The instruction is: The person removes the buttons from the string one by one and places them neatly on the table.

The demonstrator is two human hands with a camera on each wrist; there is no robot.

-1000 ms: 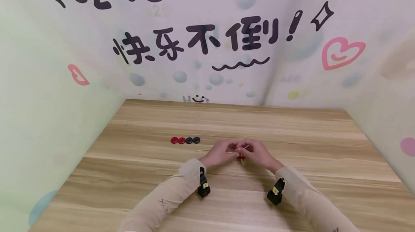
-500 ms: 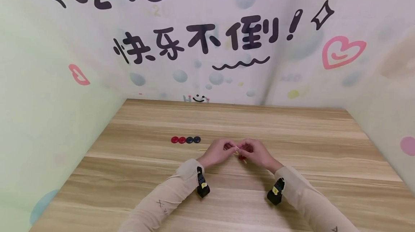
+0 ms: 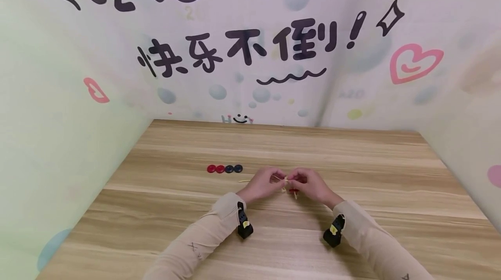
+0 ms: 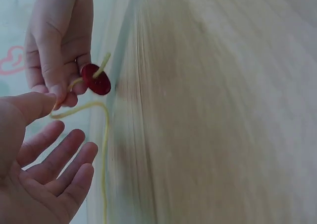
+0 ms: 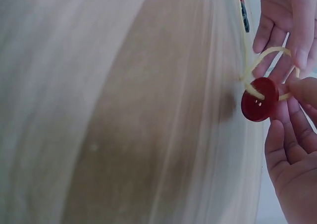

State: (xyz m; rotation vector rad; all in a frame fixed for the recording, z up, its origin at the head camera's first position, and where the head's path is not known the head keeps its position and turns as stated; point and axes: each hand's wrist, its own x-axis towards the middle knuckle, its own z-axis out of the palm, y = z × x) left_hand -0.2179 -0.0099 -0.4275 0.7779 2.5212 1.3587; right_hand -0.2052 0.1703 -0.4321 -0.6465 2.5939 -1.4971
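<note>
A red button [image 5: 260, 100] hangs threaded on a yellow cord [image 4: 105, 149], tilted, with a short cord end poking out through one of its holes. My right hand [image 3: 312, 186] pinches the cord between thumb and forefinger, close behind the button. Opposite it, nearly touching fingertip to fingertip, my left hand [image 3: 266, 183] pinches another stretch of the same cord; its other fingers spread loosely in the left wrist view. Between the hands the cord bends in a small loop [image 5: 270, 50]. Its long tail runs down past the left hand. Both hands are just above the wooden table [image 3: 250, 245].
Left of the hands, two red buttons [image 3: 216, 169] and two dark blue buttons [image 3: 233, 168] lie touching in a row on the table. A printed cloth [image 3: 250, 54] stands behind the table and along its sides.
The hands stay nearly in place with small finger movements. The red button has changed its tilt, and a bit of cord now shows below the left fingertips.
</note>
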